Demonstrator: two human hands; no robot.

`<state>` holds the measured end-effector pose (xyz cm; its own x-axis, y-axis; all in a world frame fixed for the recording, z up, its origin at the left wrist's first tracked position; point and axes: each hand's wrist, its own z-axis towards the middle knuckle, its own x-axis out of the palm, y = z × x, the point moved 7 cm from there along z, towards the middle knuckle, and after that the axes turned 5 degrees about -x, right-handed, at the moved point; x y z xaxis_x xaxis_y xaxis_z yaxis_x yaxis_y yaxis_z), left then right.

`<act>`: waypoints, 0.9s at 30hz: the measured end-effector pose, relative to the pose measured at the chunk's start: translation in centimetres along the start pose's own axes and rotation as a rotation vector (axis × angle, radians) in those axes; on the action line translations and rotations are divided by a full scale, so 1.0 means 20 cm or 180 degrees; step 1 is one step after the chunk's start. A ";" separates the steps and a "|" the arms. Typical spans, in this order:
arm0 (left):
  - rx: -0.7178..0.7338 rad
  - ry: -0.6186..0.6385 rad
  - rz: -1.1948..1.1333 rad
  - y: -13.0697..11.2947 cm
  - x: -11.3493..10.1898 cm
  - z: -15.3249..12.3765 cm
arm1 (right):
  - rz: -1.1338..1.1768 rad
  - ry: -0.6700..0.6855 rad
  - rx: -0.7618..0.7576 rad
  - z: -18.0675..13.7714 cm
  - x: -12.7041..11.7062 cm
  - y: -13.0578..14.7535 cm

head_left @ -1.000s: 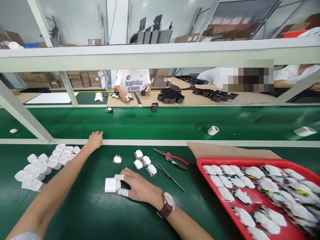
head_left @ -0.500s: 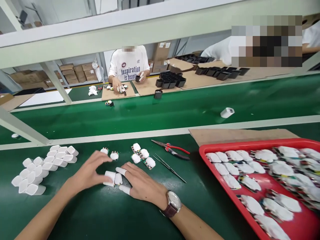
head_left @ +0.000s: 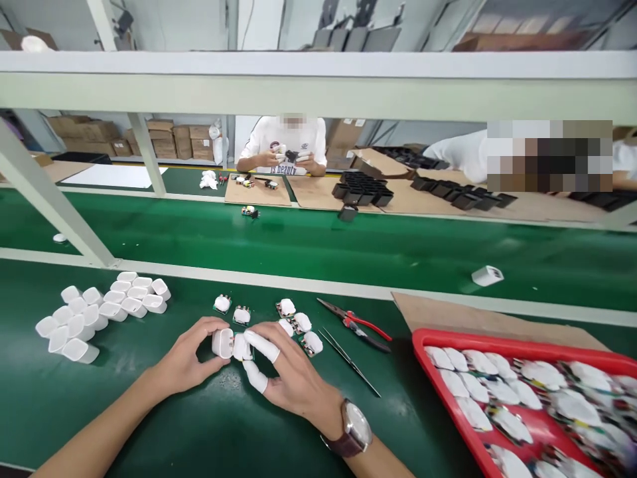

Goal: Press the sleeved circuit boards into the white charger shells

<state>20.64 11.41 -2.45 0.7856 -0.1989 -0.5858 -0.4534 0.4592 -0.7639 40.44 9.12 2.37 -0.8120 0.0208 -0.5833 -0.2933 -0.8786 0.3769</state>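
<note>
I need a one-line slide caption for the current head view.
At a green bench, the left hand holds a white casing and the right hand a white-topped circuit board beside it.

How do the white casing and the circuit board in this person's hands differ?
The casing is a smooth plain shell; the circuit board has a white cover with green edging showing. The left hand grips the casing, the right hand the board. Both look mostly white and are held between thumb and fingers.
</note>
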 end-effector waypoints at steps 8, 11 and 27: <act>0.0062 0.0097 0.0017 -0.04 0.01 -0.03 | -0.0257 0.0139 -0.0205 -0.04 0.11 0.03; 0.0120 0.0128 0.0000 -0.05 0.02 -0.03 | -0.0364 0.0267 -0.0156 -0.03 0.12 0.04; 0.0168 0.0192 0.0033 -0.04 0.03 -0.02 | -0.0387 0.0418 0.0055 -0.02 0.14 0.03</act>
<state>21.33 10.48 -2.26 0.7535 -0.2450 -0.6101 -0.4372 0.5062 -0.7433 38.15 8.39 0.63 -0.6974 0.0627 -0.7139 -0.3946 -0.8651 0.3095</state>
